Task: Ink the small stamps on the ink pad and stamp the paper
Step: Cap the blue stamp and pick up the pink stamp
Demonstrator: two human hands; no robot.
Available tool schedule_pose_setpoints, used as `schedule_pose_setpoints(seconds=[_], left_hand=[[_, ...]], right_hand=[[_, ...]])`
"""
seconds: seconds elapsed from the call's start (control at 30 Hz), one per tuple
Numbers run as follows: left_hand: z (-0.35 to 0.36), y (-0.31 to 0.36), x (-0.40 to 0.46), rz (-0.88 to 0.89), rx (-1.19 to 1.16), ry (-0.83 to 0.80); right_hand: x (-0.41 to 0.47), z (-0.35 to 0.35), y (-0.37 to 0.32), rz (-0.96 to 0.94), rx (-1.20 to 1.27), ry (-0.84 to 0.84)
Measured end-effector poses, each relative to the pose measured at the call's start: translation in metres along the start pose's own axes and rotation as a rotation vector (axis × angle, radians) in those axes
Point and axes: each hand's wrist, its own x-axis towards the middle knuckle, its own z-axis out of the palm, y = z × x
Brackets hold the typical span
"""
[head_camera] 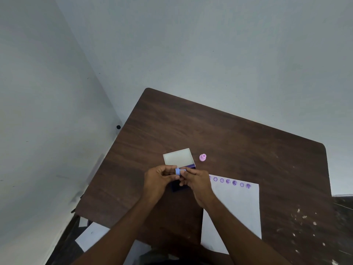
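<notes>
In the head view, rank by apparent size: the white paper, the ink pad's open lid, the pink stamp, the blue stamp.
1. White paper, largest.
2. Ink pad lid.
3. Pink stamp and blue stamp: similar, unranked; the blue one is partly hidden between the left hand and right hand.

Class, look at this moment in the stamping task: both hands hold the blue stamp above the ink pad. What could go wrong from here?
1. Both hands pinch the small blue stamp; fingers near its face could pick up ink and smudge the paper.
2. The row of prints sits close to the paper's top edge, so another print could run off or overlap.
3. The pink stamp stands loose nearby and could be knocked.
</notes>
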Motion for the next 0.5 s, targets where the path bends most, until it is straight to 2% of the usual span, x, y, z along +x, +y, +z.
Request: schedule_pose_setpoints(seconds=[0.33, 0.5], left_hand=[[0.004, 0.003, 0.008, 0.018, 0.002, -0.074], [0.015, 0.008, 0.015, -0.002, -0.028, -0.11]], right_hand=[[0.0, -0.014, -0.005, -0.018, 0.074, -0.054], [-0.001, -0.023, -0.003, -0.021, 0.285, -0.09]])
